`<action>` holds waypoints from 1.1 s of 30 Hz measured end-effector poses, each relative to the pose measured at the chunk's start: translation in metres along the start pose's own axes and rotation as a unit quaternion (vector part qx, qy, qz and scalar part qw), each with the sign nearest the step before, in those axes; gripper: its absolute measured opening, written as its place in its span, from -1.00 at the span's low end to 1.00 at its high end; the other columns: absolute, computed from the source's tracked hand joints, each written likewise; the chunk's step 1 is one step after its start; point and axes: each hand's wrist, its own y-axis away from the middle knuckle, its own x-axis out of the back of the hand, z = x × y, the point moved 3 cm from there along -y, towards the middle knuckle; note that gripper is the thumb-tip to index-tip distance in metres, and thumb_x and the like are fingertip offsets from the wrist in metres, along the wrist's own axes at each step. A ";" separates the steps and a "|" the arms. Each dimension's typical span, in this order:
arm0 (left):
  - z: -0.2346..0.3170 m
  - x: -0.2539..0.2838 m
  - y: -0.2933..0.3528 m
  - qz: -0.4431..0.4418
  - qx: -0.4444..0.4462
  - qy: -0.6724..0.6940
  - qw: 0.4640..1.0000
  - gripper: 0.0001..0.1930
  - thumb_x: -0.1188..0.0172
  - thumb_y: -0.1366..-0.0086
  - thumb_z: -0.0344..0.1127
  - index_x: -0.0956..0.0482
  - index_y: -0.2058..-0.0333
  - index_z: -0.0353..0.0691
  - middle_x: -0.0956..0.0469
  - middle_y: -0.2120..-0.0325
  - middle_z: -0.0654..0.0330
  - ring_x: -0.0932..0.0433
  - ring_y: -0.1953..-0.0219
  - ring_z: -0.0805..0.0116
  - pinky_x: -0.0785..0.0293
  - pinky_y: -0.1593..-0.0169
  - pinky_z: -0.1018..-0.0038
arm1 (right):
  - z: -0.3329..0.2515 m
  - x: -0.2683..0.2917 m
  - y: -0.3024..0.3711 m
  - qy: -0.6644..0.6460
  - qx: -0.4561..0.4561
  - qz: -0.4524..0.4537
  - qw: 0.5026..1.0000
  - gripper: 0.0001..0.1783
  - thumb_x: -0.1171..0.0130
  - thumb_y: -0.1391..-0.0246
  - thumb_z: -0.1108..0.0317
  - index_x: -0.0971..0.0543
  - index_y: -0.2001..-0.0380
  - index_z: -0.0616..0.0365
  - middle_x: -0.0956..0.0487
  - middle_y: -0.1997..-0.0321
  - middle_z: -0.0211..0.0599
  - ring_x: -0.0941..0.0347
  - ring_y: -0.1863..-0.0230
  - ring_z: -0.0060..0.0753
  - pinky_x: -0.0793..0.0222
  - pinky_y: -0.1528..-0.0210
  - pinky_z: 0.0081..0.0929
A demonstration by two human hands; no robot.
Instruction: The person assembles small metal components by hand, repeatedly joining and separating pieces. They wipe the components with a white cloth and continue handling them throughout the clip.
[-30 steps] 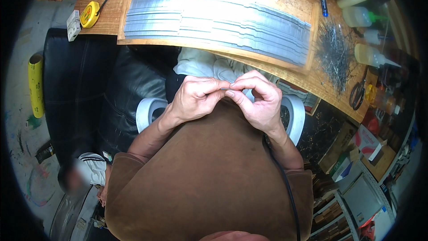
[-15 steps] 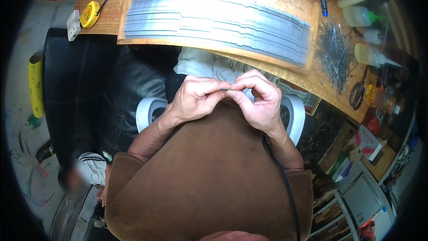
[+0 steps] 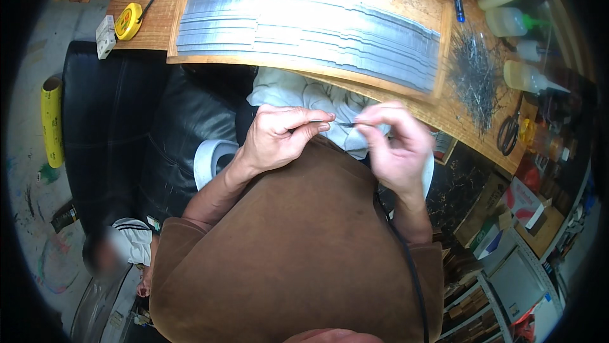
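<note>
Left hand [image 3: 277,138] pinched, hold unclear; right hand [image 3: 398,152] pinches a thin dark piece [image 3: 347,125] between them.

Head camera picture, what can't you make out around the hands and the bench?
- Thin dark piece by the right hand, head view: too small and blurred to identify.
- What, if anything, the left hand pinches, head view: too small, covered by finger and thumb.
- Grey strips in the wooden tray, head view: glare washes out the middle.
- Right white armrest, head view: mostly hidden behind the right hand.
</note>
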 end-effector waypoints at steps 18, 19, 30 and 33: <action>0.002 -0.002 0.005 -0.029 -0.007 -0.031 0.999 -0.81 -0.38 -0.28 -0.53 -0.77 0.13 -0.34 -0.78 0.34 0.01 -0.80 0.34 0.19 -0.69 0.25 0.44 | -0.004 -0.032 0.002 0.001 0.035 -0.041 0.999 -0.81 -0.50 -0.02 0.62 -0.73 0.26 0.26 -0.68 0.26 -0.24 -0.60 0.37 -0.46 -0.53 0.35 -0.55; 0.002 -0.002 0.006 -0.033 -0.003 -0.033 0.999 -0.81 -0.39 -0.28 -0.53 -0.77 0.12 -0.35 -0.78 0.34 0.00 -0.80 0.34 0.18 -0.69 0.26 0.44 | -0.002 -0.033 0.003 -0.004 0.026 -0.046 0.999 -0.80 -0.51 -0.01 0.62 -0.72 0.27 0.27 -0.68 0.27 -0.23 -0.60 0.35 -0.47 -0.53 0.32 -0.55; 0.003 -0.004 0.006 -0.021 -0.013 -0.011 1.000 -0.78 -0.42 -0.27 -0.50 -0.76 0.11 -0.36 -0.78 0.34 -0.02 -0.79 0.35 0.16 -0.68 0.26 0.43 | 0.007 -0.033 0.005 -0.051 -0.008 -0.039 0.998 -0.85 -0.50 -0.01 0.61 -0.68 0.36 0.28 -0.69 0.33 -0.27 -0.60 0.38 -0.49 -0.52 0.31 -0.54; 0.004 -0.004 0.006 -0.020 -0.008 -0.015 1.000 -0.78 -0.42 -0.27 -0.50 -0.77 0.11 -0.35 -0.77 0.34 -0.01 -0.79 0.35 0.16 -0.68 0.26 0.43 | 0.007 -0.033 0.004 -0.055 -0.011 -0.043 0.997 -0.85 -0.49 -0.02 0.61 -0.68 0.37 0.28 -0.69 0.33 -0.26 -0.60 0.37 -0.48 -0.52 0.31 -0.54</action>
